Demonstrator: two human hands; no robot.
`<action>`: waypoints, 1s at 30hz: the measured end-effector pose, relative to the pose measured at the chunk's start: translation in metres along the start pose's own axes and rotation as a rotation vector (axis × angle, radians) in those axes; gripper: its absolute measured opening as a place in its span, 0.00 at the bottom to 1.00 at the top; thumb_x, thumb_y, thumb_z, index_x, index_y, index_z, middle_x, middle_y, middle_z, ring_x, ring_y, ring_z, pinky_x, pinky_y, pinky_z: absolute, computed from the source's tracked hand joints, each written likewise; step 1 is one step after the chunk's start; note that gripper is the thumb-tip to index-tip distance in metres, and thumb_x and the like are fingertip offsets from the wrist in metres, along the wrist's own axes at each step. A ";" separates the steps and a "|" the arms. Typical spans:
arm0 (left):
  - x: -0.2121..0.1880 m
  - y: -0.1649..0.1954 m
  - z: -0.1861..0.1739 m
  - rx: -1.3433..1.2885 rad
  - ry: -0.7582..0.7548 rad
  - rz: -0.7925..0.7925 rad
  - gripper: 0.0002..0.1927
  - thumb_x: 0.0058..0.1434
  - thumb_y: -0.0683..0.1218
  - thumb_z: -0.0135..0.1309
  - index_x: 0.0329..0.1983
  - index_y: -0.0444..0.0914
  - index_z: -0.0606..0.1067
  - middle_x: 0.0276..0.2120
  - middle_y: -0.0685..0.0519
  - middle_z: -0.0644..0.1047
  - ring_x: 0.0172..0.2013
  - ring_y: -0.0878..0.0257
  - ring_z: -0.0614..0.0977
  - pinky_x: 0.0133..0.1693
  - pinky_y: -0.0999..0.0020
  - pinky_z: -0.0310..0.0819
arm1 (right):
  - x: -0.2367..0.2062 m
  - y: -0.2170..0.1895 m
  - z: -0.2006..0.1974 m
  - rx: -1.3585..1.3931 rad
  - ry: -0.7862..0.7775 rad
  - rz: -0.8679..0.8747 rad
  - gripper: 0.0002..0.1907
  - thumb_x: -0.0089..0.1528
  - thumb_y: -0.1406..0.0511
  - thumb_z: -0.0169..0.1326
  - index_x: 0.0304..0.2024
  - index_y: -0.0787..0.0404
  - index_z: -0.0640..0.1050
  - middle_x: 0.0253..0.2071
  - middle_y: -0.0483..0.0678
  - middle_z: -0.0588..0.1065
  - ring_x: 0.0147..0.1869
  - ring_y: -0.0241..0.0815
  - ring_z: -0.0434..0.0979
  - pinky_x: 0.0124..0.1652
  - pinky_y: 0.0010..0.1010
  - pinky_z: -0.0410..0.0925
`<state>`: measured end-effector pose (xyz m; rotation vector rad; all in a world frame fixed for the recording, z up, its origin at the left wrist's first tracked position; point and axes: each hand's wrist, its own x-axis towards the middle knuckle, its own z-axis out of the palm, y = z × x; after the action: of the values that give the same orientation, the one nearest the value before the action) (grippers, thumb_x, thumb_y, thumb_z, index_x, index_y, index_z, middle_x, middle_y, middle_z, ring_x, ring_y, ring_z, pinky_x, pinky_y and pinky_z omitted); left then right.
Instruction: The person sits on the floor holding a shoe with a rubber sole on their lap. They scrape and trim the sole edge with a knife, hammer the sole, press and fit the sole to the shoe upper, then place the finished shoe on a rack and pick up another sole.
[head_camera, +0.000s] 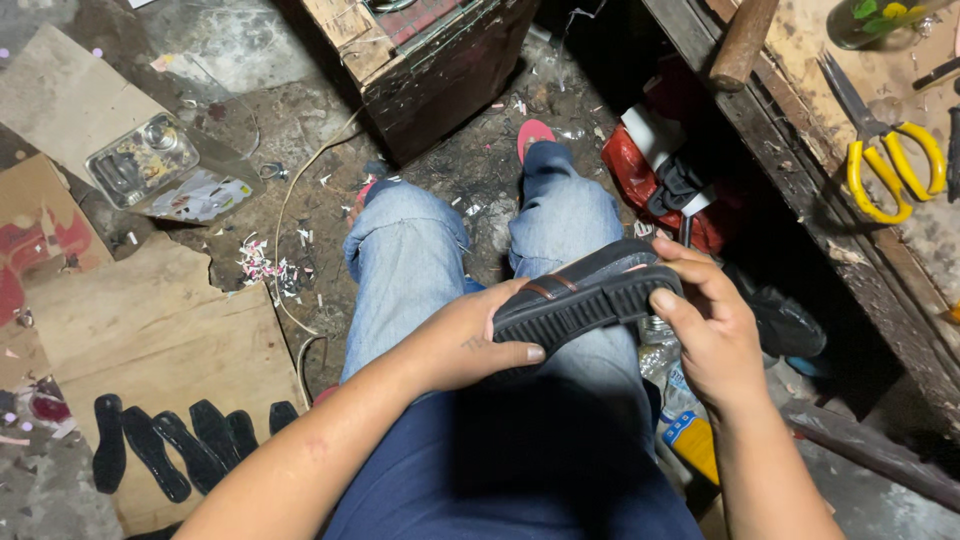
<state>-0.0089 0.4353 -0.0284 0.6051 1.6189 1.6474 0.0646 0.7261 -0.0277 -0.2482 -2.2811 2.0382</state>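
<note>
Two hands are gripping the black sandal (585, 295) over the lap: left hand (465, 345) clamping the heel, right hand (705, 325) fingers pressing the toe edge (keep pressure even).

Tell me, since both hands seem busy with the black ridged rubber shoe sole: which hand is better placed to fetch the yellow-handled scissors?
Probably the right hand: the yellow-handled scissors lie on the wooden bench on its side. The left hand grips the black ridged rubber shoe sole and could steady it alone.

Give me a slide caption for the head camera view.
Both hands, left and right, hold a black sandal over the lap.
</note>
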 end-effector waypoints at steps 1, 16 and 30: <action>0.000 -0.002 0.000 -0.001 0.002 -0.010 0.35 0.56 0.45 0.62 0.68 0.39 0.68 0.53 0.53 0.80 0.55 0.65 0.79 0.59 0.68 0.70 | 0.001 0.001 0.002 -0.007 0.014 0.016 0.14 0.64 0.71 0.54 0.53 0.65 0.75 0.67 0.55 0.70 0.71 0.46 0.69 0.68 0.38 0.62; -0.064 0.024 -0.033 -0.163 0.231 0.110 0.39 0.73 0.57 0.39 0.80 0.36 0.44 0.72 0.50 0.63 0.68 0.61 0.67 0.68 0.64 0.54 | 0.050 -0.116 0.092 -0.205 -0.592 -0.352 0.14 0.54 0.67 0.63 0.43 0.60 0.81 0.69 0.55 0.67 0.73 0.50 0.66 0.69 0.40 0.58; -0.071 0.042 -0.076 -0.360 0.433 0.417 0.22 0.79 0.55 0.33 0.61 0.36 0.70 0.41 0.53 0.76 0.44 0.68 0.77 0.51 0.71 0.72 | 0.015 -0.100 0.175 -0.011 -0.474 -0.163 0.31 0.55 0.74 0.63 0.62 0.63 0.74 0.52 0.49 0.69 0.56 0.41 0.71 0.58 0.30 0.66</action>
<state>-0.0306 0.3355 0.0168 0.4350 1.4853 2.4474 0.0141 0.5464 0.0508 0.4553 -2.4548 2.1788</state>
